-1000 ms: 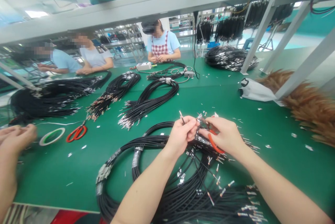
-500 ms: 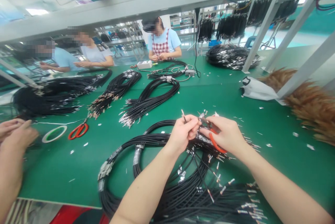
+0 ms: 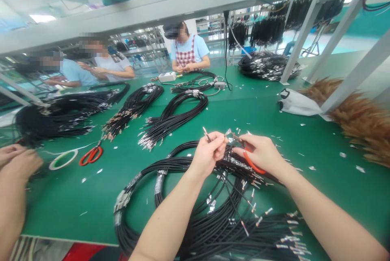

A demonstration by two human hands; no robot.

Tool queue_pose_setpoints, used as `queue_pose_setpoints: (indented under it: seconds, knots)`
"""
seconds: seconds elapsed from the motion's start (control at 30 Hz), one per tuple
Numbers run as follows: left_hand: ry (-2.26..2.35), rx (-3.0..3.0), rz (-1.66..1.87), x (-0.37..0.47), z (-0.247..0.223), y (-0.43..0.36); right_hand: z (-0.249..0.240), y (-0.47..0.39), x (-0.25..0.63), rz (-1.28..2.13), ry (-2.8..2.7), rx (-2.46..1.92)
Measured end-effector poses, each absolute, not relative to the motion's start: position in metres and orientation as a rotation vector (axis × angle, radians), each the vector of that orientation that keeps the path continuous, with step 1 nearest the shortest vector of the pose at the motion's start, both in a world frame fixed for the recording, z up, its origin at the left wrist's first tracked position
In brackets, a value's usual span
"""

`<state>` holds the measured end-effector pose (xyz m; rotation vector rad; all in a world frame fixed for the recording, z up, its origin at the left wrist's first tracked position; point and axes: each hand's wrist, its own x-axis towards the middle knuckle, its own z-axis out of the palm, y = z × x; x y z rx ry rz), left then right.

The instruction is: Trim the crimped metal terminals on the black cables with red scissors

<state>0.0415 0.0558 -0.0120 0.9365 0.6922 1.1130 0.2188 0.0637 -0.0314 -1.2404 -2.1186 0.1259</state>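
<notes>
My left hand pinches a thin black cable end whose metal tip sticks up past my fingers. My right hand grips orange-handled scissors, their blades pointing left toward the cable end between my hands. Both hands hover over a big coil of black cables with metal-tipped ends, lying on the green table right in front of me.
Several more black cable bundles lie further back. Red scissors and a tape roll sit at the left, near another person's hands. A white bag and brown feathery duster are at right. Three people sit across the table.
My left hand has lifted the cable end slightly up and to the left. The right hand with the scissors stays close by. The neighbour's hands at left shifted a little.
</notes>
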Motion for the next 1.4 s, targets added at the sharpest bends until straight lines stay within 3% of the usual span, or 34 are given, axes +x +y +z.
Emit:
queue_pose_setpoints:
  seconds: [0.17, 0.27, 0.4, 0.67, 0.9, 1.17, 1.4]
  knots:
    - [0.736, 1.003, 1.112, 0.049, -0.015, 0.051, -0.027, 0.062, 0.210, 0.771, -1.687, -0.975]
    - [0.764, 1.049, 1.075, 0.056, -0.018, 0.047, -0.023, 0.055, 0.204, 0.922, -1.473, -0.772]
    - [0.762, 1.039, 1.032, 0.057, -0.018, 0.046, -0.023, 0.050, 0.202, 0.903, -1.424, -0.762]
    - [0.572, 1.008, 0.621, 0.044, -0.017, 0.055, -0.027, 0.049, 0.198, 0.967, -1.533, -0.688]
    - [0.814, 1.042, 1.025, 0.059, -0.023, 0.049, -0.029, 0.055, 0.199, 0.861, -1.387, -0.805]
    - [0.911, 1.088, 1.124, 0.063, -0.026, 0.048, -0.018, 0.038, 0.193, 0.500, -1.553, -0.929]
    - [0.801, 1.113, 1.002, 0.055, -0.014, 0.045, -0.024, 0.055, 0.200, 0.762, -1.419, -0.890]
